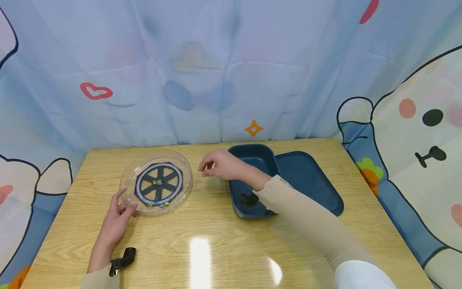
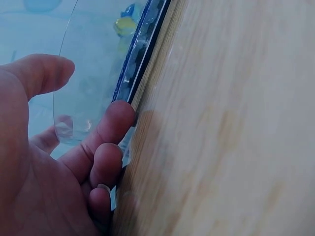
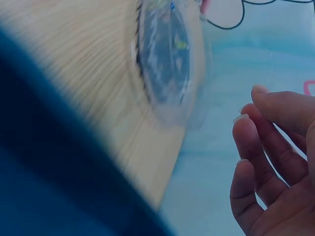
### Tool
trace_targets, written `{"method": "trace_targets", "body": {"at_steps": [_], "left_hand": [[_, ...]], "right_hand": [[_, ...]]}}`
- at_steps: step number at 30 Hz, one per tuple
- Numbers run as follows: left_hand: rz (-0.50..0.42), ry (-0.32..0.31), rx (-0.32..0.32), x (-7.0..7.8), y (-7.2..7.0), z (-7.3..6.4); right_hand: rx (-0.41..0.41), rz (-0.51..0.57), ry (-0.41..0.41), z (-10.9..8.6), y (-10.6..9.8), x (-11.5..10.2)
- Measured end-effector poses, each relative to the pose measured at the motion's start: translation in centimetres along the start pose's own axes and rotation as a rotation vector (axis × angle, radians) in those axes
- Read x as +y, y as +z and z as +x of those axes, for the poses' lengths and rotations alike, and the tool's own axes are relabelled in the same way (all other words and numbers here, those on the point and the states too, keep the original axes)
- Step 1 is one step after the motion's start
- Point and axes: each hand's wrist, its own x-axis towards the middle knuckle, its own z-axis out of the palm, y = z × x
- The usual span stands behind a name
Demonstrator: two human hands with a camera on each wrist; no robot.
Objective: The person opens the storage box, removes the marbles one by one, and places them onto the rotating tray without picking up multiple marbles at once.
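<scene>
A round clear plastic dish (image 1: 187, 192) stands on the left of the table, over a dark spoked wheel pattern with a pale ring (image 1: 175, 173). Several small marbles (image 1: 155, 200), yellow-green and blue, lie in it, mostly along the near side. My left hand (image 1: 117, 214) holds the dish's near-left edge, thumb and fingers about its wall; the left wrist view shows some fingertips low against the table. Between the dish and a dark blue bin (image 1: 234, 200), my right hand (image 1: 225, 164) hangs in the air, fingers loosely bent. Nothing shows between its fingertips in the right wrist view.
A flat dark blue lid or tray (image 1: 306, 180) lies to the right of the bin, partly behind my right sleeve (image 1: 306, 216). A printed curtain (image 1: 202, 100) hangs along the table's back edge. The wooden table (image 1: 162, 249) extends in front of the dish.
</scene>
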Motion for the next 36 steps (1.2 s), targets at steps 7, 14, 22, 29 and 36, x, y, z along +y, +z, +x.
{"method": "trace_targets", "body": {"at_steps": [7,14,22,29,36], "left_hand": [[0.011,0.01,0.008,0.2,0.1,-0.1],[-0.022,0.024,0.005,0.1,0.3,0.0],[-0.014,0.01,0.013,0.0,0.1,0.0],[-0.003,0.008,0.011,0.1,0.1,-0.1],[0.002,-0.003,0.018,0.2,0.1,0.0]], "right_hand": [[0.025,-0.095,-0.04,-4.6,-2.1,3.0],[-0.044,-0.14,-0.007,-9.3,-3.0,5.7],[-0.189,-0.244,0.037,-12.1,-3.6,6.8],[-0.313,-0.288,0.089,-13.1,-3.4,6.9],[-0.402,-0.375,0.153,-13.3,-3.1,6.6]]}}
